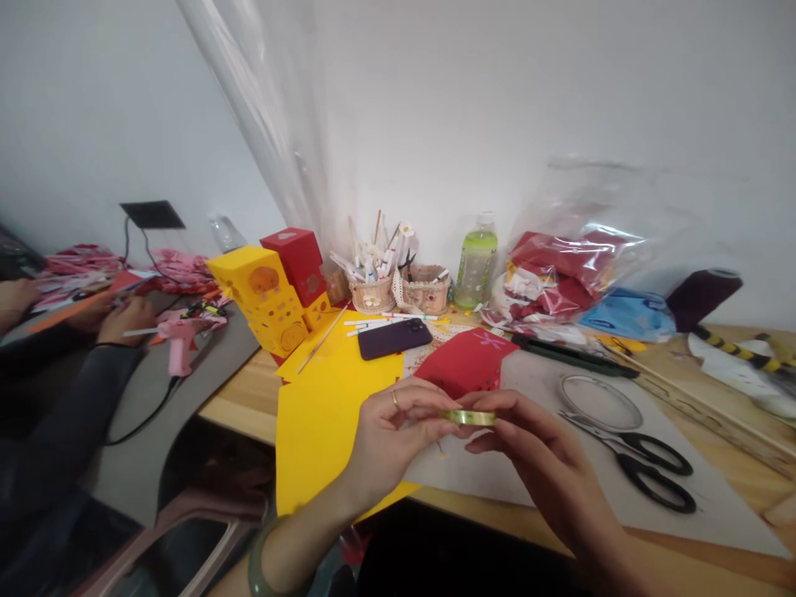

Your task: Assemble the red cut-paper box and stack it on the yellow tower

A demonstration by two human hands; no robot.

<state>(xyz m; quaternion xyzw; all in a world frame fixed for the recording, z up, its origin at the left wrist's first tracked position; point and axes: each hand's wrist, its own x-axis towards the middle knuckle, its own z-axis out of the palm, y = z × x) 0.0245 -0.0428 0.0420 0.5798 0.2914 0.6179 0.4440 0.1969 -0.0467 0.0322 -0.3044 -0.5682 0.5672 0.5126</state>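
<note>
A narrow roll of yellowish tape (471,417), seen edge-on, is held up over the table's front part. The fingertips of my left hand (389,439) pinch its left end. My right hand (541,444) grips the other end between thumb and fingers. Behind the roll lies a piece of red paper (463,361) with a pinkish mark. Yellow paper (329,431) extends under and left of my left hand. Black-handled scissors (656,473) and a clear ring-shaped roll (600,402) rest on the pale sheet (528,464), right of my right hand.
A dark phone (395,338), yellow box (264,303), red box (295,265), pen baskets (373,294) and a green bottle (477,261) stand or lie behind. A bag of scraps (560,265) is at right. At left, another person's hand (128,319) is near a pink glue gun (178,340).
</note>
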